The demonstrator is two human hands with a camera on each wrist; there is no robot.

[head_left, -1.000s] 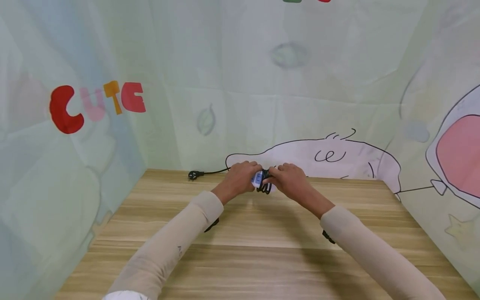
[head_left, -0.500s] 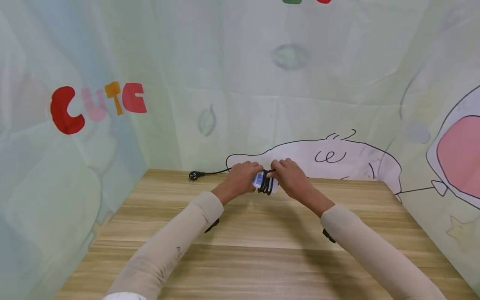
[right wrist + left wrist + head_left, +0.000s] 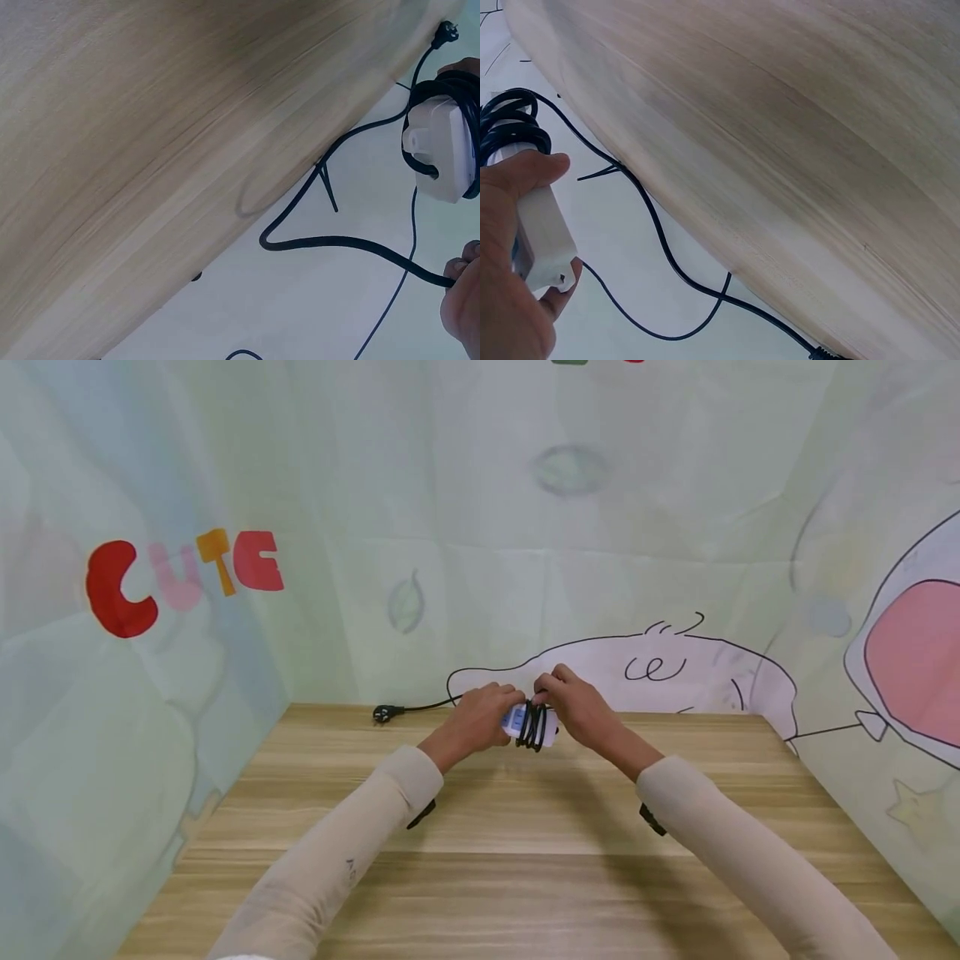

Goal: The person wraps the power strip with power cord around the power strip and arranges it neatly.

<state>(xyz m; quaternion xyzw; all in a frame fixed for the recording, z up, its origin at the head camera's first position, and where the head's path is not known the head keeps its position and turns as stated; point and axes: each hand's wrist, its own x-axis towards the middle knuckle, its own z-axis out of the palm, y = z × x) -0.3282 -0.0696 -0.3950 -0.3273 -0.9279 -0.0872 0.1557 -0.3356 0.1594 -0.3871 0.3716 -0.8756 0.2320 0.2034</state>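
A small white power strip [image 3: 551, 729] with blue socket faces is held near the table's far edge. Several turns of its black cord [image 3: 532, 727] are wound round the middle. My left hand [image 3: 480, 718] grips one end of the strip; in the left wrist view its thumb lies along the white casing [image 3: 547, 229]. At the upper right of the strip is my right hand [image 3: 576, 703]. The right wrist view shows its fingers [image 3: 463, 296] pinching a loose length of cord, apart from the wound end. The black plug [image 3: 384, 713] lies at the far left.
The wood-grain table [image 3: 510, 877] reaches back to a pale fabric backdrop [image 3: 360, 610] printed with cartoon shapes and letters. Loose cord trails over the table's far edge in both wrist views.
My right hand has risen a little from beside the strip to above its upper right corner, uncovering more of the wound cord and the strip's white end. The left hand keeps its grip.
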